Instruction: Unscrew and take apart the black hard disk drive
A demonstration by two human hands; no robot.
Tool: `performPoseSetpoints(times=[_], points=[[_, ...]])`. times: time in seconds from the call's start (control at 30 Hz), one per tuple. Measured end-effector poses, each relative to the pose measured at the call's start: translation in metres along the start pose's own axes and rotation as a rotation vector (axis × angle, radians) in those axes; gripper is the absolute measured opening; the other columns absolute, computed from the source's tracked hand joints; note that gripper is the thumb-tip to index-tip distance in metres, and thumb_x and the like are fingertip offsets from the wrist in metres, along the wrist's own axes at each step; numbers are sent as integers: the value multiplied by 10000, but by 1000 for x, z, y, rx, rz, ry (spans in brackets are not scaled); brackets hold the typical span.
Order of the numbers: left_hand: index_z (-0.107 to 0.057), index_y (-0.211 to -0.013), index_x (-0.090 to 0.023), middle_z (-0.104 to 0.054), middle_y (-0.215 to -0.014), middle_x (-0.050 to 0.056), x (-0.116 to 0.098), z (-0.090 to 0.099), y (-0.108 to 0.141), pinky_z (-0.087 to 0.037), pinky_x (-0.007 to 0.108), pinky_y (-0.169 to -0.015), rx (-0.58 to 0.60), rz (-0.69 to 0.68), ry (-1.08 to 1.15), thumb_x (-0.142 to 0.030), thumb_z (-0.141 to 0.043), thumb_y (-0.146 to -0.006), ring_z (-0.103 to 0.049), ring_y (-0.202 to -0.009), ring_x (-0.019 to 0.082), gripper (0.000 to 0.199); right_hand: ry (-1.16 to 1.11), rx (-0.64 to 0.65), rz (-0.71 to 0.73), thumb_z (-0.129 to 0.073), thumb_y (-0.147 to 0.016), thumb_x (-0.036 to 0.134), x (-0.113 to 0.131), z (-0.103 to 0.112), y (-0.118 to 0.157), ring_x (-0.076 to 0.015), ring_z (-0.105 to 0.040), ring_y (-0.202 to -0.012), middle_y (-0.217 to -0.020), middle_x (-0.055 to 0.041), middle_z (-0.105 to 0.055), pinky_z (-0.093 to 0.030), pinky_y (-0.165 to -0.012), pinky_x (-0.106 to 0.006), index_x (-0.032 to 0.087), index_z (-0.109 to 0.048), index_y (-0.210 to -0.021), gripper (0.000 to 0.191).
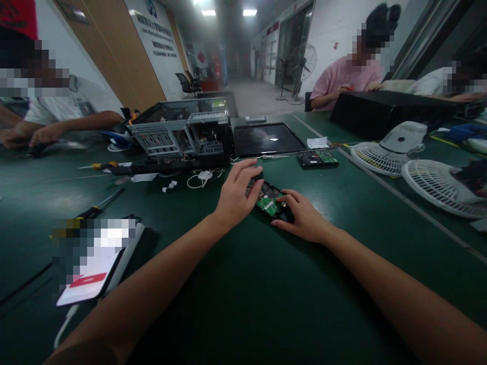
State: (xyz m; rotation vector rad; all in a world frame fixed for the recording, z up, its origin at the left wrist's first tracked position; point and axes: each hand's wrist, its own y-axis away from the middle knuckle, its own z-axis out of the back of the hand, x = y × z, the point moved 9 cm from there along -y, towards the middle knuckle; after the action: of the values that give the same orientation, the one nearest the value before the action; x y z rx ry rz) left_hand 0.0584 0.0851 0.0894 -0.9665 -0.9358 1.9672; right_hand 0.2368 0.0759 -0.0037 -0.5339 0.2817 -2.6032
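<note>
A small black device with a green circuit board (268,206) lies tilted on the green table between my hands. My left hand (239,190) is at its upper left end, with thumb and fingers curled round a small dark piece (258,173) that I cannot make out. My right hand (302,215) grips the device at its right end, the thumb along the near edge and the fingertips on the board side. Farther back to the right lies another drive-like unit (318,158) with a green board.
An open computer case (178,134) stands at the back left, beside a black panel (266,139). White fan parts (437,187) lie right. A screwdriver (93,210) and a lit phone (95,268) are at left. People sit across the table on both sides.
</note>
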Motion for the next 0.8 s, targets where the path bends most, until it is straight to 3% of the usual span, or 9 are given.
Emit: performPoseSetpoints(times=[0.13, 0.63, 0.8], points=[[-606, -1224, -192, -665, -1243, 89, -1, 4, -3, -570, 440, -1033, -23, -15, -18, -158, -623, -983, -648, -1192, 221, 244, 1, 8, -8, -716, -853, 588, 0, 0, 0, -381, -522, -1362, -1500, -189, -499, -433, -1125, -591, 217, -552, -1334, 629], [-580, -1120, -202, -710, -1206, 67, 3, 6, -2, -629, 381, -915, -68, 35, 36, -244, -804, -883, -704, -1092, 203, 329, 13, 15, -10, -705, -860, 600, 0, 0, 0, -377, -504, -1384, -1509, -182, -493, -436, -1129, -593, 221, -546, -1336, 629], [-589, -1139, -206, -687, -1190, 56, 6, 7, -2, -628, 362, -906, -78, 57, 42, -202, -757, -916, -684, -1101, 194, 279, 5, 12, -9, -703, -863, 598, 0, 0, 1, -376, -497, -1391, -1511, -192, -491, -429, -1138, -592, 215, -545, -1340, 632]])
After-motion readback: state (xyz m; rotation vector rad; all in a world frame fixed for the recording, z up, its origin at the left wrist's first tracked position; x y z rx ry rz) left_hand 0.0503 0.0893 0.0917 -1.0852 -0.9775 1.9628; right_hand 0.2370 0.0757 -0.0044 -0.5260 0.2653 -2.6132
